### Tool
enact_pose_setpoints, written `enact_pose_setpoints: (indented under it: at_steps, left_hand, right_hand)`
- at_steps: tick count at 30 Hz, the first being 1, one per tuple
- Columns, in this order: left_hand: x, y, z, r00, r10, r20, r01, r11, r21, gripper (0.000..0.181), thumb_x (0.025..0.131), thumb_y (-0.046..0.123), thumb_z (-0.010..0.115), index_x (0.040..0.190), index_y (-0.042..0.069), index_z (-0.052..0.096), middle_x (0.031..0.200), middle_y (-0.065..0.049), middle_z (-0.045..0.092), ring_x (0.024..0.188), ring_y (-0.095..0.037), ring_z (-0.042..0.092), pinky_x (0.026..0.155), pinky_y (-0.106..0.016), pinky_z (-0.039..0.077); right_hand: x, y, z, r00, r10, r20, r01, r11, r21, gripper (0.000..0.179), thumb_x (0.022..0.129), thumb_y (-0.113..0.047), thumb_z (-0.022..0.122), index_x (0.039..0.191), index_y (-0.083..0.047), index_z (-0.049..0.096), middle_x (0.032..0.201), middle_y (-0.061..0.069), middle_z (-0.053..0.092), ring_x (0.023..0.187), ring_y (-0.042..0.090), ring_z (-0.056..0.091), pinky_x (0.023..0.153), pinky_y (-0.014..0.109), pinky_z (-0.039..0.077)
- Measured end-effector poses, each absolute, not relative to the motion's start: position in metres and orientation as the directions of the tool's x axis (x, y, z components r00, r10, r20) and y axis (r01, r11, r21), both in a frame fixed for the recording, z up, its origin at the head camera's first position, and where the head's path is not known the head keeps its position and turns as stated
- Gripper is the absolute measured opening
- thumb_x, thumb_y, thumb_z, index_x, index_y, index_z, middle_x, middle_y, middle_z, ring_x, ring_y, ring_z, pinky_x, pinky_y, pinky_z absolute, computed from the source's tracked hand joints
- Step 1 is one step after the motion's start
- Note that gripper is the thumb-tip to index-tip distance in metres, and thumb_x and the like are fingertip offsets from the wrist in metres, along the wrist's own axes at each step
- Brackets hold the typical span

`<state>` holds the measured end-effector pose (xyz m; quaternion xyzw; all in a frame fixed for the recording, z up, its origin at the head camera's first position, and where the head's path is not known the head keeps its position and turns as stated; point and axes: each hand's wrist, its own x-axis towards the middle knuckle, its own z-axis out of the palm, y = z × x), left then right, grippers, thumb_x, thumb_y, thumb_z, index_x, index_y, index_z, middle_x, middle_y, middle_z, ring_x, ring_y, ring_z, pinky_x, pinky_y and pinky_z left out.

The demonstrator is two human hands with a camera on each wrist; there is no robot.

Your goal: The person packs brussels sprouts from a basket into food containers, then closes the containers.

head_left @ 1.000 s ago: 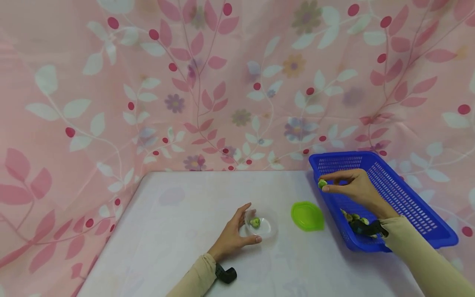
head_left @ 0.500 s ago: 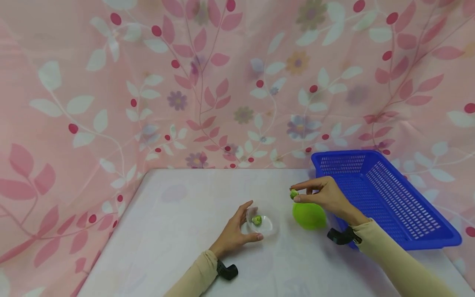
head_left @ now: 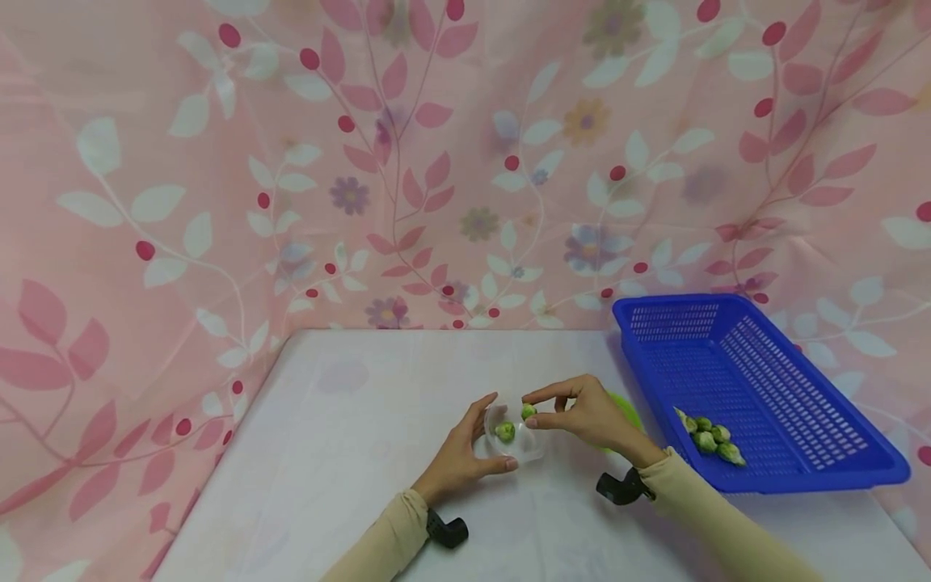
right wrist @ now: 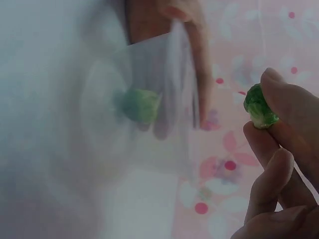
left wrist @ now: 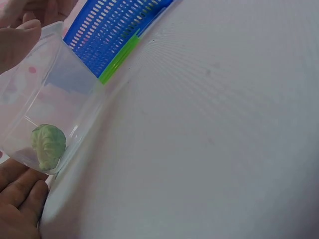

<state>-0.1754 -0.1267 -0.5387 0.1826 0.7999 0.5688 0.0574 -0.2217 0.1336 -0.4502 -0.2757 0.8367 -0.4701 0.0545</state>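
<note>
A clear plastic container (head_left: 524, 451) stands on the table with one Brussels sprout (head_left: 505, 432) inside it. My left hand (head_left: 461, 453) holds the container from the left, fingers round its far side and thumb at its near side. Between thumb and fingertips, my right hand (head_left: 589, 416) pinches a second Brussels sprout (right wrist: 260, 107), which is over the container's right rim in the head view. In the left wrist view, the sprout in the container (left wrist: 49, 145) shows through the see-through wall.
A blue slotted basket (head_left: 800, 380) stands on the right, with several Brussels sprouts (head_left: 705, 440) in its near left corner. Partly behind my right hand lies a bright green lid (head_left: 627, 411). A flowered pink cloth (head_left: 436, 162) hangs behind the white table (head_left: 349, 436).
My right hand has carried its Brussels sprout left from the basket, past the green lid, to the container. The left hand has stayed at the container. The sprouts in the basket are uncovered again.
</note>
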Motion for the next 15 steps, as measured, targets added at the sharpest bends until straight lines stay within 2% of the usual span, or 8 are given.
enact_pose_setpoints:
  at_steps: [2, 9, 12, 13, 15]
  left_hand:
    - [-0.175, -0.127, -0.539, -0.926, 0.36, 0.116, 0.227, 0.284, 0.932, 0.105, 0.086, 0.036, 0.09, 0.168, 0.019, 0.027, 0.167, -0.007, 0.045, 0.157, -0.031, 0.039, 0.125, -0.053, 0.038]
    - [-0.175, -0.129, -0.54, -0.923, 0.368, 0.115, 0.226, 0.274, 0.935, 0.105, 0.087, 0.036, 0.09, 0.168, 0.017, 0.026, 0.168, -0.009, 0.044, 0.157, -0.03, 0.04, 0.125, -0.051, 0.038]
    - [-0.175, -0.128, -0.539, -0.921, 0.37, 0.124, 0.234, 0.269, 0.934, 0.105, 0.087, 0.034, 0.09, 0.168, 0.017, 0.026, 0.167, -0.008, 0.045, 0.156, -0.029, 0.042, 0.125, -0.048, 0.039]
    - [-0.175, -0.128, -0.539, -0.921, 0.37, 0.124, 0.234, 0.27, 0.934, 0.105, 0.087, 0.033, 0.09, 0.168, 0.017, 0.026, 0.166, -0.008, 0.046, 0.155, -0.028, 0.043, 0.125, -0.046, 0.039]
    - [-0.175, -0.128, -0.538, -0.921, 0.369, 0.127, 0.236, 0.267, 0.934, 0.105, 0.087, 0.032, 0.09, 0.168, 0.017, 0.026, 0.165, -0.008, 0.048, 0.154, -0.027, 0.045, 0.125, -0.042, 0.04]
  right_hand:
    - [-0.222, 0.13, -0.458, -0.839, -0.517, 0.172, -0.419, 0.412, -0.809, 0.028, 0.081, -0.033, 0.094, 0.107, -0.028, 0.086, 0.098, -0.008, 0.082, 0.067, 0.014, 0.055, 0.048, 0.021, 0.035]
    - [-0.223, 0.119, -0.48, -0.803, -0.553, 0.223, -0.505, 0.434, -0.746, 0.03, 0.081, -0.023, 0.095, 0.107, -0.012, 0.086, 0.097, -0.003, 0.083, 0.053, 0.002, 0.044, 0.045, 0.019, 0.034]
    - [-0.223, 0.115, -0.484, -0.79, -0.561, 0.246, -0.553, 0.48, -0.682, 0.03, 0.08, -0.021, 0.095, 0.107, -0.013, 0.086, 0.097, -0.002, 0.083, 0.05, 0.001, 0.039, 0.046, 0.019, 0.034]
    - [-0.223, 0.114, -0.485, -0.787, -0.563, 0.253, -0.567, 0.496, -0.658, 0.029, 0.079, -0.02, 0.095, 0.106, -0.013, 0.086, 0.099, -0.002, 0.083, 0.051, 0.002, 0.04, 0.047, 0.019, 0.035]
    - [-0.223, 0.113, -0.486, -0.775, -0.568, 0.276, -0.601, 0.528, -0.6, 0.028, 0.079, -0.02, 0.095, 0.105, -0.015, 0.086, 0.1, -0.003, 0.083, 0.058, 0.006, 0.055, 0.054, 0.022, 0.046]
